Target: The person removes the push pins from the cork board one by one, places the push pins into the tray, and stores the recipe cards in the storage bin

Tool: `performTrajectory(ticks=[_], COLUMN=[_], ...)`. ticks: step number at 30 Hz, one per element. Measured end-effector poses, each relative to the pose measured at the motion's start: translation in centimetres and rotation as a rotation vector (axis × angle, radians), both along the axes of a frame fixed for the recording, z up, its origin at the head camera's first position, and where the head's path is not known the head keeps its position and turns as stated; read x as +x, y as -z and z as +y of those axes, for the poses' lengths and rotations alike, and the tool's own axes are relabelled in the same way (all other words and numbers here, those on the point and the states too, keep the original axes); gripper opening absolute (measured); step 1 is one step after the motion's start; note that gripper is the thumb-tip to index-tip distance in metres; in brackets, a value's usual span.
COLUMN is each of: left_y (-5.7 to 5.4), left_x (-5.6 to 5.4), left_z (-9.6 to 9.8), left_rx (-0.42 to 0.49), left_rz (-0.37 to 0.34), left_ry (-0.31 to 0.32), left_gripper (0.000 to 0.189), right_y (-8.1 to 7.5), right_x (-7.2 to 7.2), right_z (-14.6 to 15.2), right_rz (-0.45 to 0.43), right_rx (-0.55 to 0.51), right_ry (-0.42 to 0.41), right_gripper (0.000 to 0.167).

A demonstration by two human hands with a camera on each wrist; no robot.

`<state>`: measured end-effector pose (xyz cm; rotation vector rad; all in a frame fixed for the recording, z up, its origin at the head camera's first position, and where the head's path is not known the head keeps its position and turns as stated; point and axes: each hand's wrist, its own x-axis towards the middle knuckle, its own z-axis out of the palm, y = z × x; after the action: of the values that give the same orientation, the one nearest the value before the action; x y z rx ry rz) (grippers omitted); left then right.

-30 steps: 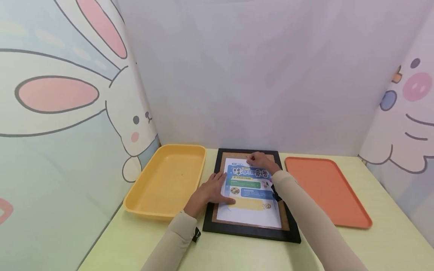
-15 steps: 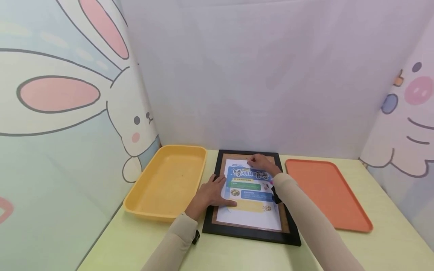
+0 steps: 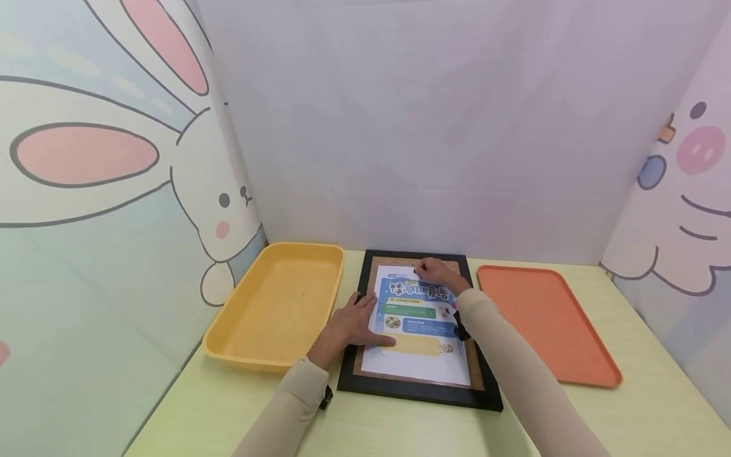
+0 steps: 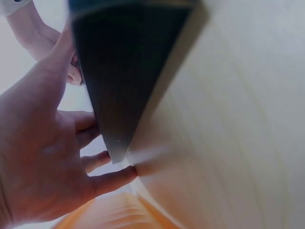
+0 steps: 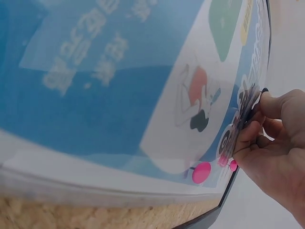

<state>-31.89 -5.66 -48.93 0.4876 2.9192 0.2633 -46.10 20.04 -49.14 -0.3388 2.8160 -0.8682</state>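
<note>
A printed sheet with blue, green and yellow blocks lies on a cork board in a black frame. My left hand spreads over the board's left side, thumb out across the sheet. In the left wrist view, fingers of the left hand lie along the frame's dark outer edge. At the sheet's top edge, my right hand curls its fingers and pinches a small black push pin; most of the pin is hidden by the thumb. Pink push pins stick in the sheet's right side.
A deep yellow tray stands left of the board. To the right lies a flat orange tray. Behind the table hangs a pale cloth, and a wall with a rabbit drawing rises at the left.
The head view shifts slightly. Both hands keep nearly the same places on the board.
</note>
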Motion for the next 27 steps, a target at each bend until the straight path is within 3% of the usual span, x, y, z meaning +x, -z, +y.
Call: performTrajectory(ticks=[7,12,17,27], left_y=[-0.1,-0.3,-0.6,-0.2], left_x=[-0.2,-0.2,0.1,0.0], left_z=[0.1,0.2,0.2,0.1], left_rx=[-0.006,0.005,0.021,0.032], left_rz=[-0.030,-0.060,-0.071,-0.052], left_ry=[-0.015,-0.033,-0.041,-0.029], left_gripper=[0.122,0.122,0.121,0.121], right_y=[-0.2,-0.2,-0.4,0.1], right_x=[0.5,0.3,0.6,0.9], right_z=[1.2,1.4,1.3,1.3], right_rz=[-0.089,-0.115,-0.099,-0.046], right_rx=[-0.098,-0.132,-0.160,-0.180], right_ry=[0.081,0.090,0.093,0.105], right_gripper=[0.036,0.037,0.031,0.024])
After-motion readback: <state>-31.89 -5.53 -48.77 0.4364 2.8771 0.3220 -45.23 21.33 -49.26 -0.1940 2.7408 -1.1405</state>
